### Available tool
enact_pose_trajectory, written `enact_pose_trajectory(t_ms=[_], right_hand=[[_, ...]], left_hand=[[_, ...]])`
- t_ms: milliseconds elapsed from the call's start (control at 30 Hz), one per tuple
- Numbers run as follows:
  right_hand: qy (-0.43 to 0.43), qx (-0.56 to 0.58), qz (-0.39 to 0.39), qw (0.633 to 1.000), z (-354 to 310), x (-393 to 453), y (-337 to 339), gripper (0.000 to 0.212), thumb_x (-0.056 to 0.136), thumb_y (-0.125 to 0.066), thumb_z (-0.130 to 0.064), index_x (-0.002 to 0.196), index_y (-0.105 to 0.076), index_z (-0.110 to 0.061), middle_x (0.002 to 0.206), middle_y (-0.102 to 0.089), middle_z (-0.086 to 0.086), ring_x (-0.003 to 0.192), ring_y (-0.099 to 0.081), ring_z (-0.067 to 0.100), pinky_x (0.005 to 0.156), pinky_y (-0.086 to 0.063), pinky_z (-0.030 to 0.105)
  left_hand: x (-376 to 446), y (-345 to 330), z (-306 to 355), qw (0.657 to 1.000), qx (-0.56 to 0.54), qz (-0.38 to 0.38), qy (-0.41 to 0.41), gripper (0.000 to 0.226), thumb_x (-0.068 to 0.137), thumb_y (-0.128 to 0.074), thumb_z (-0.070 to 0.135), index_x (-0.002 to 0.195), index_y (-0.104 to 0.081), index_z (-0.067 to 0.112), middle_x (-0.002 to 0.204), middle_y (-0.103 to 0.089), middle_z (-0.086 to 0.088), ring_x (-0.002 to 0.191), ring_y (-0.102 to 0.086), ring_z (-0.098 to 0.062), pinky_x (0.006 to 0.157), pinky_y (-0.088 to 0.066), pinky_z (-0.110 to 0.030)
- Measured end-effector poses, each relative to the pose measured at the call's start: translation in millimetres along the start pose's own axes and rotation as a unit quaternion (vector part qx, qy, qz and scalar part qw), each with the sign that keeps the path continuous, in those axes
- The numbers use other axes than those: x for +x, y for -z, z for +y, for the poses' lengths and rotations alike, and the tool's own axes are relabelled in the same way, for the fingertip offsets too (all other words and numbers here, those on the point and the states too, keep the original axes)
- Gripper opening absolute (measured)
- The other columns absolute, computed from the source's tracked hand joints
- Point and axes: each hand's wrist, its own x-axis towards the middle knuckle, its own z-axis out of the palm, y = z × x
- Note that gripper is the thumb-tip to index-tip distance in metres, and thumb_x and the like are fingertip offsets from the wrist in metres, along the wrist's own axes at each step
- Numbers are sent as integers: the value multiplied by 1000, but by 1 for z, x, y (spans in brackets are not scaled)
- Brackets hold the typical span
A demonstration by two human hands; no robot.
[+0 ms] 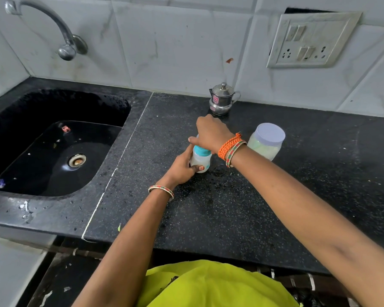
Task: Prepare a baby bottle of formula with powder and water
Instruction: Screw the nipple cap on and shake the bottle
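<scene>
Both of my hands are on one small thing near the middle of the frame, but going from the left edge: a curved metal tap (64,44) juts from the tiled wall in the upper left, over a black sink (13,197) set into the dark speckled counter (220,213), its round drain (77,160) toward the basin's right side and droplets scattered on the rim. A pale seam runs diagonally down the counter just right of the sink. Right of that seam my left hand (182,168) wraps around the lower body of the baby bottle (200,159), thumb pressed across its front, a thin beaded bangle on that wrist. The bottle stands upright on the counter, its body whitish and its collar teal (201,150). My right hand (211,134) comes down over the top of it, fingers curled around the cap end so the very top is hidden (I cannot tell what lies under my palm); orange braided cords and a bangle circle that wrist. Behind my right hand, close to the wall, stands a small lidded steel pot (222,99) with a handle. Just right of my right wrist sits a clear jar (267,140) with a pale lid, light-coloured contents showing through its side. In the upper right of the frame a switch and socket plate (313,41) is fixed to the wall.
</scene>
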Motion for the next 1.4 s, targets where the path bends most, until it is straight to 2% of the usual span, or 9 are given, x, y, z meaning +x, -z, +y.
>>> enact_pose_trajectory(t_ms=[200, 367, 600, 700, 800, 900, 1000, 1167, 1400], right_hand=[[26, -40, -150, 988, 0, -3, 9, 61, 78, -75, -32, 131, -50, -14, 128, -52, 12, 108, -60, 31, 82, -49, 35], [-24, 67, -47, 996, 9, -12, -6, 48, 71, -76, -36, 106, -60, -8, 109, -62, 14, 89, -62, 29, 70, -51, 33], [-116, 83, 131, 981, 4, -28, -45, 54, 80, -62, -53, 107, -57, -6, 106, -66, 14, 97, -64, 33, 69, -46, 33], [-114, 113, 134, 978, 11, -24, -50, 53, 78, -61, -59, 97, -59, -10, 95, -67, 10, 88, -64, 29, 65, -42, 31], [-118, 304, 64, 943, 29, -17, -30, 44, 75, -68, -56, 73, -59, -12, 66, -59, 1, 61, -55, 17, 51, -38, 26], [-68, 517, -33, 853, 48, -16, 2, 29, 80, -72, -37, 83, -67, -8, 70, -57, 4, 61, -51, 12, 51, -42, 21], [48, 598, -120, 791, 59, -12, 17, 15, 86, -65, -16, 99, -69, -9, 99, -63, 13, 89, -57, 21, 74, -47, 31], [142, 557, -154, 804, 60, -5, 31, 31, 86, -58, 6, 116, -60, -2, 107, -65, 3, 100, -62, 13, 89, -53, 28], [124, 697, -125, 695, 60, 2, 21, 65, 56, -86, -29, 112, -61, -6, 104, -72, 2, 101, -67, 12, 81, -55, 23]], left_hand=[[-1, 4, -2, 1000, -7, 12, 0, 59, 83, -65, 2, 134, -36, 12, 117, -53, 1, 109, -49, -14, 96, -38, -29], [0, 3, -3, 1000, 6, 17, -7, 60, 83, -65, 3, 135, -38, 16, 117, -57, -3, 106, -52, -16, 90, -39, -28], [-2, -13, -10, 996, 31, 87, -4, 58, 81, -69, 16, 132, -41, 14, 114, -62, -4, 104, -58, -21, 90, -48, -40], [-6, -7, -5, 998, 2, 55, -16, 67, 82, -70, 23, 139, -36, 15, 123, -59, 0, 113, -56, -18, 96, -45, -34], [-16, 6, 12, 991, -116, 61, -29, 51, 76, -69, 37, 120, -49, 19, 114, -60, 0, 100, -61, -16, 84, -51, -28], [-20, 19, 38, 950, -295, 90, -40, 35, 71, -68, 40, 94, -55, 18, 92, -60, -5, 75, -57, -16, 61, -47, -26], [-19, 26, 55, 894, -443, 56, -38, 40, 83, -61, 39, 103, -56, 5, 101, -62, -14, 86, -60, -20, 70, -52, -31], [-28, 22, 66, 851, -511, -51, 105, 68, 90, -28, 63, 123, -56, 11, 107, -67, -15, 86, -68, -31, 69, -58, -41], [-32, 23, 82, 751, -653, 40, 87, 34, 92, -39, 32, 97, -60, 6, 78, -69, -13, 59, -65, -23, 53, -54, -28]])
